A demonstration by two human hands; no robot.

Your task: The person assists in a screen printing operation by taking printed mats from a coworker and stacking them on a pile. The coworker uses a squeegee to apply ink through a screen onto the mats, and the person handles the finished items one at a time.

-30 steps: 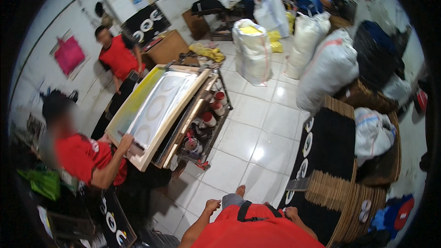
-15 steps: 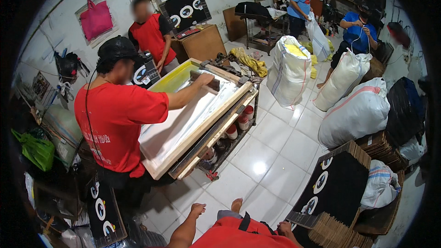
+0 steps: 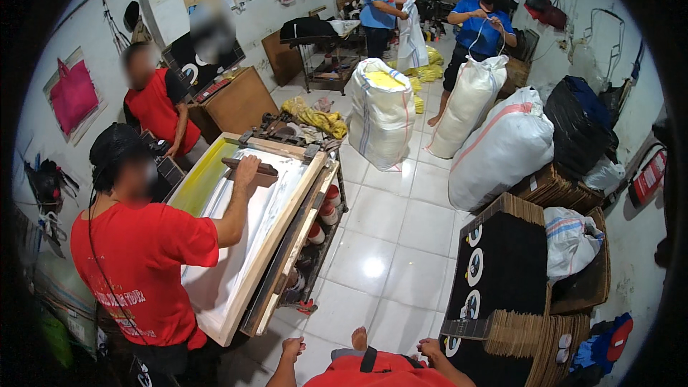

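My left hand [image 3: 292,347] hangs low in front of me with its fingers curled, and nothing shows in it. On the other side, my right hand [image 3: 430,348] is also loosely curled, with nothing visible in it. It is just left of a stack of black printed panels [image 3: 494,272] on brown cardboard, apart from it as far as I can see. Ahead to the left, a person in a red shirt [image 3: 143,258] grips a squeegee [image 3: 251,167] over a wood-framed printing screen [image 3: 240,287] spread with white ink.
A rack with red-and-white tubs [image 3: 317,233] stands under the screen. White sacks [image 3: 502,147] line the right side, beside cardboard stacks [image 3: 552,186]. Another red-shirted person [image 3: 154,111] stands beyond the screen. Two people in blue [image 3: 481,29] handle sacks at the back. White floor tiles [image 3: 362,251] lie ahead.
My view has turned to the right, so the room sits further left. My right hand has come forward and shows more fully. The person's squeegee has moved along the screen.
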